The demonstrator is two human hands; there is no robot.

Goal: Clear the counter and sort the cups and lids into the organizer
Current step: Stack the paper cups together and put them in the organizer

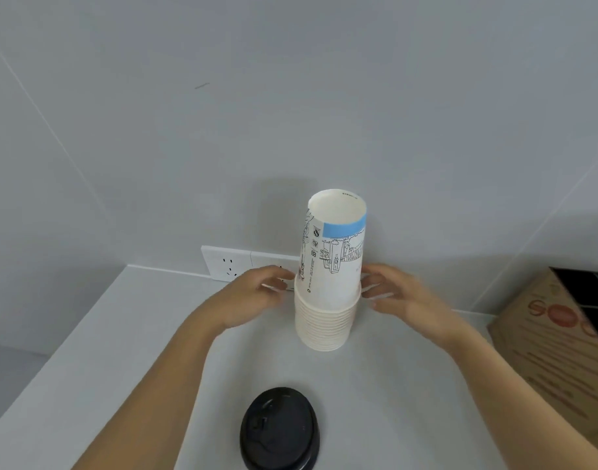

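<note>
A stack of white paper cups (328, 286) stands upside down on the white counter (121, 334); the top cup carries a blue band and black line drawings. My left hand (253, 296) hovers just left of the stack, fingers spread and holding nothing. On the other side my right hand (396, 293) is also spread, its fingertips close to the stack's wall; whether they touch is unclear. A stack of black plastic lids (280, 430) sits near the counter's front edge, between my forearms.
A brown cardboard box (558, 337) with black dividers inside stands at the right edge. A white wall socket (228, 262) is behind the cups, low on the grey wall. The counter's left edge drops off to the floor.
</note>
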